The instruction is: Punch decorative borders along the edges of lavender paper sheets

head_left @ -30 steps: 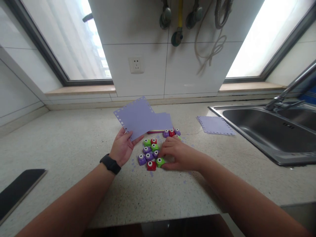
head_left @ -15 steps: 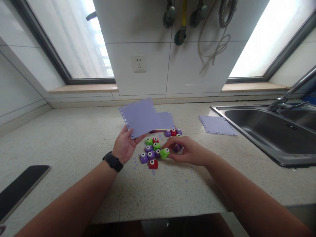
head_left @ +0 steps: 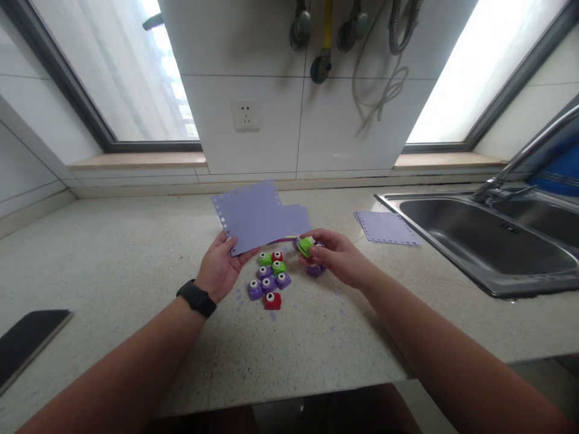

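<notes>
Green punch (head_left: 306, 246) pinched in right hand (head_left: 337, 259); left hand (head_left: 220, 272) grips purple sheet (head_left: 253, 216); speckled counter (head_left: 113, 253), sink (head_left: 452, 226) beside.

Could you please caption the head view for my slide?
Left hand holds purple paper; right hand holds a green craft punch.

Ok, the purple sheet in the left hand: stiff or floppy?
Probably fairly stiff: the sheet stands up flat though the left hand grips only its lower edge, so it is likely card. Likely light, since thumb and fingers alone carry it. Its hole-punched edge may tear if tugged.
</notes>
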A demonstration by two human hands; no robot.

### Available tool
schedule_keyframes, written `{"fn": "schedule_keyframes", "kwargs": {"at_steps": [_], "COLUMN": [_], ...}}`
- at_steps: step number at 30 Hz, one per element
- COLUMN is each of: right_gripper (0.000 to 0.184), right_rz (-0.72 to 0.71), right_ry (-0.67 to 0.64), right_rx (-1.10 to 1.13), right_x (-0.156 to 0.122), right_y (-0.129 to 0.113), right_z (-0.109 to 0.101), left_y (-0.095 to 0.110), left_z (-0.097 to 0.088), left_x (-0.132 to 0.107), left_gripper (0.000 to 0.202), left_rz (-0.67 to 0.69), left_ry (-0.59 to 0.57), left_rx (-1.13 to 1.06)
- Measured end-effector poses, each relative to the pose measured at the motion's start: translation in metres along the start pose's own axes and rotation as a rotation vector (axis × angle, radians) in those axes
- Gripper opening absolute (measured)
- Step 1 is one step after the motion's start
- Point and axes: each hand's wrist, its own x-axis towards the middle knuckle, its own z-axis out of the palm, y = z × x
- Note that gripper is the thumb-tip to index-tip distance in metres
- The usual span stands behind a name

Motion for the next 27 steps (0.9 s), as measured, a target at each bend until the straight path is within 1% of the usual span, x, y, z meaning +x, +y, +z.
{"fn": "schedule_keyframes", "kwargs": {"at_steps": [3,9,14,17,20,23,25,27], "right_gripper": [0.033,0.032,0.032,0.031,0.027,0.024,0.029,0.039], "right_rz": [-0.021,-0.004,0.023,0.016,-0.011,-0.038,-0.040,-0.014], "right_ry": [-0.002,0.053,0.095,0.104,0.101,0.059,0.030,0.008], "right_rx": [0.072,0.175,0.218,0.220,0.217,0.208,0.191,0.166], "right_x": [0.001,0.001,0.002,0.003,0.003,0.001,-0.001,-0.003], "right_y": [-0.001,-0.005,-0.004,-0.002,-0.002,-0.004,-0.007,-0.010], "right_z": [0.004,0.008,0.007,0.006,0.006,0.004,0.003,0.001], "left_y": [0.000,0.000,0.001,0.001,0.001,0.001,0.001,0.000], "left_z": [0.001,0.001,0.002,0.003,0.003,0.002,0.001,0.001], "left_x": [-0.001,-0.001,-0.002,-0.002,-0.002,-0.001,-0.001,-0.001], "left_gripper": [0.037,0.036,0.036,0.035,0.035,0.035,0.035,0.036], "left_rz": [-0.008,-0.007,-0.006,-0.008,-0.009,-0.007,-0.007,-0.006], "left_ry": [0.010,-0.006,-0.003,0.002,0.005,0.000,-0.002,-0.005], "left_rx": [-0.002,0.019,0.032,0.030,0.028,0.029,0.032,0.036]}}
